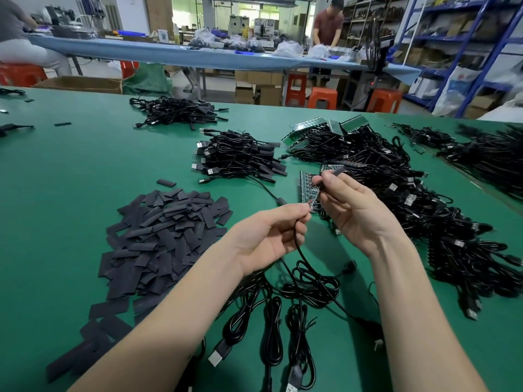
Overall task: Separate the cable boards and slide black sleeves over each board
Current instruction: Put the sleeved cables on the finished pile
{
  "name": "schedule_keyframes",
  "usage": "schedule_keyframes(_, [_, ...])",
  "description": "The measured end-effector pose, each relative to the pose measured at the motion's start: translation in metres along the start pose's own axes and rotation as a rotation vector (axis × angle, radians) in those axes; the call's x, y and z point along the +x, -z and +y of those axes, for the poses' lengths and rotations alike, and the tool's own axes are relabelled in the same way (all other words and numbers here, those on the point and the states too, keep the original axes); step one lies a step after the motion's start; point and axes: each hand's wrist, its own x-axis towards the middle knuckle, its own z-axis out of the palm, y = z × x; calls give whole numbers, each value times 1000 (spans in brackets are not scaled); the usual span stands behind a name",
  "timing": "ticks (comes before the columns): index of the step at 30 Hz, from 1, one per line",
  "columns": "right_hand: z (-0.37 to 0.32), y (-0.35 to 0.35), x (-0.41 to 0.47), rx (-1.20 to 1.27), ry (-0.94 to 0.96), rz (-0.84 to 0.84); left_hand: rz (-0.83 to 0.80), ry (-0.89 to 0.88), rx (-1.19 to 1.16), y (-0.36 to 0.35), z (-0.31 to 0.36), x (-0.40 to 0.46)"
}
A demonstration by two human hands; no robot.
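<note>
A green work table [85,171] fills a workshop with shelving and a long blue bench [175,56] behind it. Above the table's middle, the left hand [266,239] pinches a black cable [297,244] between thumb and curled fingers, just below its red-wired end. The right hand [351,210] grips a small dark sleeve [336,171] between thumb and fingertips, raised over a green board strip [307,188] that lies on the table; whether the board at the cable's end is free of the strip I cannot tell. The held cable trails down into loose coils [308,284] near the wrists. A heap of flat black sleeves [161,236] lies to the left, sleeved cables [240,157] are piled beyond, and unsorted cables with boards [424,210] spread right.
</note>
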Motion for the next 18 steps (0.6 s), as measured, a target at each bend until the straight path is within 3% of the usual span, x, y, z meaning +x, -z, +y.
schedule_keyframes(12, [2,-8,-3,-34,0,-82,-2,11,161,7,23,-10])
schedule_keyframes(18, [10,-11,-3,59,-82,-183,-105,49,315,18,39,-19])
